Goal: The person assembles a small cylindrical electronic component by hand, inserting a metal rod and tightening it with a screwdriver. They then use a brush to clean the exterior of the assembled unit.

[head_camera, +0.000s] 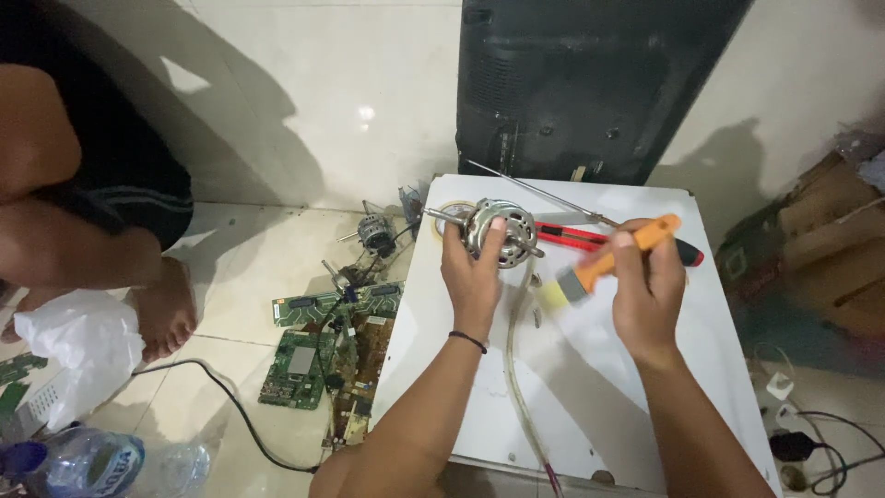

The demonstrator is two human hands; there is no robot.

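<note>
The left hand has its fingers closed around a round, silvery metal electric motor, lifted just above the white table. The right hand grips an orange-handled brush, fingers wrapped tight, its pale bristles just right of the motor and not touching it. Brushing looks barely begun. Beyond the fingers lie a red-handled tool and a thin metal rod.

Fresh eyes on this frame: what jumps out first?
The left hand grips a bare metal motor at the far side of the white table. Beside it the right hand holds an orange-handled brush. On the floor to the left lie green circuit boards and a second motor.
</note>
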